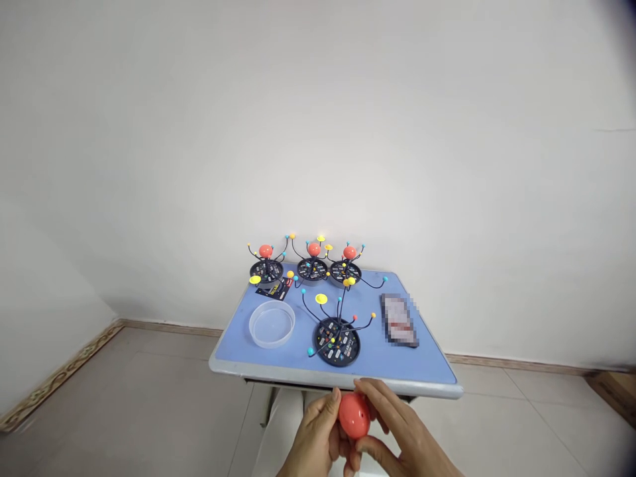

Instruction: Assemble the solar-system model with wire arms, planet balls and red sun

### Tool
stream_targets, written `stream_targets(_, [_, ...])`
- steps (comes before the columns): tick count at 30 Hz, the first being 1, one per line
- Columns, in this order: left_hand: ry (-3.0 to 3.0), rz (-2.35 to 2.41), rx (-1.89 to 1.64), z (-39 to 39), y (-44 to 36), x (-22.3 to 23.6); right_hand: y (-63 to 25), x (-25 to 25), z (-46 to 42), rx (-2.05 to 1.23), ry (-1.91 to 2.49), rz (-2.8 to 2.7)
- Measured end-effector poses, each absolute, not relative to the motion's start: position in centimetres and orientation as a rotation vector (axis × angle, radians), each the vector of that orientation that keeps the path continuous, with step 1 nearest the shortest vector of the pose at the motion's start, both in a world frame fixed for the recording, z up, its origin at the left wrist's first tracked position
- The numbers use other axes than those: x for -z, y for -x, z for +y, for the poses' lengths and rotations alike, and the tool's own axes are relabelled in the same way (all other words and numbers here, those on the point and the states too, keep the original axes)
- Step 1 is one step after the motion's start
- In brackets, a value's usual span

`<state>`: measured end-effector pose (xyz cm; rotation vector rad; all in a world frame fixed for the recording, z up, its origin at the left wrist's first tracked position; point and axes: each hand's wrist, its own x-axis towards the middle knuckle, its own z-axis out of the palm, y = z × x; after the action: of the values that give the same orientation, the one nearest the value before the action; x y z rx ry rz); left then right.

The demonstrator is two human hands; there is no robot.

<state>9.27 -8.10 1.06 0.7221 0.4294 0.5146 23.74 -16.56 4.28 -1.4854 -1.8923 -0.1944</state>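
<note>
Between my two hands, in front of the table's near edge, is a shiny red ball (354, 416) with a small dark hole in its side. My left hand (318, 430) grips it from the left, thumb along its upper edge. From the right, my right hand (397, 424) closes on it with thumb below and fingers over the top. Just beyond stands a solar system model (338, 354) on a round black base, its curved black arms tipped with small coloured balls; no large red ball sits at its centre.
Along the table's back stand three similar models, left (266, 270), middle (313, 268) and right (346, 271), each topped with a red ball. A clear round dish (271, 324), a black printed card (281, 290) and a blurred packet (399, 321) lie on the blue table (238, 354).
</note>
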Motion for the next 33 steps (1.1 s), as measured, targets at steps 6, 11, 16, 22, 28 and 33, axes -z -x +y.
stream_targets(6, [-0.668, 0.400, -0.578, -8.1, -9.6, 0.0, -23.4, -4.8, -15.8, 0.059, 1.435, -1.898])
stream_targets(11, [-0.693, 0.438, -0.579, -8.1, -9.7, 0.6, -23.3, -3.7, -15.2, 0.176, 1.377, -1.866])
stream_targets(16, [-0.769, 0.453, -0.565, -8.1, -9.4, 0.7, -24.0, -3.0, -15.3, 0.173, 1.401, -1.879])
stream_targets(22, [-0.877, 0.374, -0.758, -8.2, -9.3, 1.4, -23.7, -3.6, -15.2, 0.021, 1.394, -1.770])
stream_targets(28, [-0.808, 0.361, -0.785, -8.0, -9.6, 1.9, -23.8, -1.8, -15.0, -0.012, 1.380, -1.735])
stream_targets(33, [-0.727, 0.358, -0.687, -7.6, -9.9, 2.3, -24.4, -0.4, -14.7, 0.106, 1.379, -1.778])
